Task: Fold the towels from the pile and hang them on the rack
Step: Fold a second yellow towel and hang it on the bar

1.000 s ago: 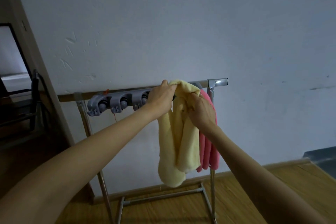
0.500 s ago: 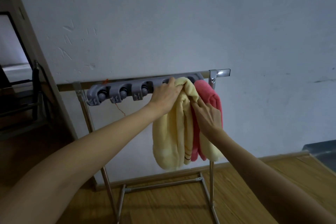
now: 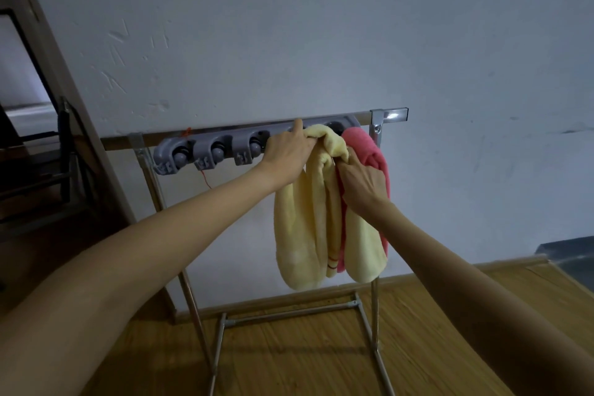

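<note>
A pale yellow towel point(image 3: 299, 228) hangs over the grey clip holder point(image 3: 205, 151) fixed to the top bar of a metal rack point(image 3: 374, 315). A pink towel point(image 3: 369, 148) hangs right beside it, partly behind it. My left hand point(image 3: 286, 154) grips the yellow towel's top fold at the bar. My right hand point(image 3: 361, 182) pinches the same towel just below the fold, in front of the pink towel. The pile of towels is out of view.
A white wall stands right behind the rack. A dark wooden door frame point(image 3: 64, 80) rises at the left. The floor point(image 3: 434, 347) is wood, and a dark object point(image 3: 565, 251) sits at the far right edge.
The yellow towel has been pulled over the bar so both halves hang down. My right hand has slipped lower along it. My view has shifted closer and slightly upward.
</note>
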A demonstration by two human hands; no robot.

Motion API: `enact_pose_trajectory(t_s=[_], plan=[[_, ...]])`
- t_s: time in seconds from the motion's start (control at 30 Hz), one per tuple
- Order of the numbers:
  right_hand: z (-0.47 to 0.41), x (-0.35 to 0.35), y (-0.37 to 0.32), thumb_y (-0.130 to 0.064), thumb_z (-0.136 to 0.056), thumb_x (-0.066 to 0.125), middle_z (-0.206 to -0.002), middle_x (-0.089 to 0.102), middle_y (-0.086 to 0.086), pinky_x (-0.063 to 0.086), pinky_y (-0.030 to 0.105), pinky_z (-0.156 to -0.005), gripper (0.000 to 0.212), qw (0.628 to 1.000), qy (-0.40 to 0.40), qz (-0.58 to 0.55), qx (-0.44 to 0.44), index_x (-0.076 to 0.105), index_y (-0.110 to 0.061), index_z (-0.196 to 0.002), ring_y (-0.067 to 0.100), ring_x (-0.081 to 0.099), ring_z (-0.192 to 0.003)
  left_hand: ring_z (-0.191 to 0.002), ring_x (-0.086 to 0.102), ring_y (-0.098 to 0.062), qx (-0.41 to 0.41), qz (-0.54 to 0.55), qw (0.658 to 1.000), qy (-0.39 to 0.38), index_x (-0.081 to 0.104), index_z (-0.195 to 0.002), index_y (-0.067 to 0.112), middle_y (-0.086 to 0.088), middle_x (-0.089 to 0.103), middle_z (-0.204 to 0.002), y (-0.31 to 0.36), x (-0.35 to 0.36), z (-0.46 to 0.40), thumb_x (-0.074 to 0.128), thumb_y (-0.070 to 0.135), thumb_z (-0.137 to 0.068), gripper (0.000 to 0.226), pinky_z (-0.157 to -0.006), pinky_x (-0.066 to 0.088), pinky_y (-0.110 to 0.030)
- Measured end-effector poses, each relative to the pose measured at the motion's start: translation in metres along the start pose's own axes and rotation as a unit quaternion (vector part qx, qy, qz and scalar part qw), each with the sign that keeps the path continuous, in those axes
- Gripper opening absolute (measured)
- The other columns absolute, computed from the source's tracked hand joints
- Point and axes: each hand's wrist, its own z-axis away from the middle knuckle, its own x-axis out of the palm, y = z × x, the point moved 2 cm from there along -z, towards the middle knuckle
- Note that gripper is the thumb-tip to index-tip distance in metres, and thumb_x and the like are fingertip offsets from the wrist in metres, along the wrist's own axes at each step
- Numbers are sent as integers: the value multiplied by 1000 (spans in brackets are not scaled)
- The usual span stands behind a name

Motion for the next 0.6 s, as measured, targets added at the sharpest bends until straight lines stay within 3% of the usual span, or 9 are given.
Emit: enact_pose_trajectory(t_s=[0.07,0.17,0.3,0.43,0.47,0.53,0.6], plan=[[-1,7,-1,-10,-95,39,-147,36,1,32,28,-49,38,1000,-11,18,-9,48,-11,-131,22,58,-80,-76,56,-29,6,-8,1000,-2,47,-124,16,-16,39,-118,2,1,-1,55,4,-89,38,-53,37,-34],[0,24,6,-6,-93,44,-151,31,-4,33,29,-51,38,997,-53,46,-20,52,-12,-129,23,62,-87,-85,59,-34,23,-4,1000,-18,44,-131,20,-15,40,-120,7,5,4,54,5,-90,45,-54,37,-34],[5,32,16,-5,-95,40,-147,39,-4,37,31,-49,36,997,-58,39,-18,52,-14,-128,23,62,-82,-93,57,-34,42,50,998,-2,46,-133,18,-14,41,-120,11,1,14,39,8,-94,41,-59,36,-36],[17,40,21,-13,-100,32,-109,56,-5,50,36,-55,46,997,-44,-66,8,31,-21,-146,22,60,-74,-108,49,-39,22,114,991,73,51,-130,17,-16,40,-129,19,23,31,28,27,-95,43,-71,49,-45],[22,43,22,-16,-100,32,-110,57,-3,45,29,-49,46,996,-36,-81,2,31,-22,-146,20,58,-75,-105,50,-41,21,127,986,107,49,-132,19,-17,42,-128,21,34,36,33,24,-95,40,-69,53,-46],[29,51,24,-19,-97,39,-130,53,3,27,19,-44,41,997,-43,-52,-34,42,-18,-138,22,59,-82,-87,54,-37,19,171,971,166,41,-133,21,-19,47,-118,25,57,48,47,12,-90,45,-56,54,-44],[32,57,27,-20,-94,44,-136,49,7,31,24,-48,33,996,-66,-45,-27,50,-15,-126,29,60,-87,-81,57,-33,-24,253,946,204,33,-127,18,-19,50,-115,28,78,62,56,11,-84,49,-55,52,-38]])
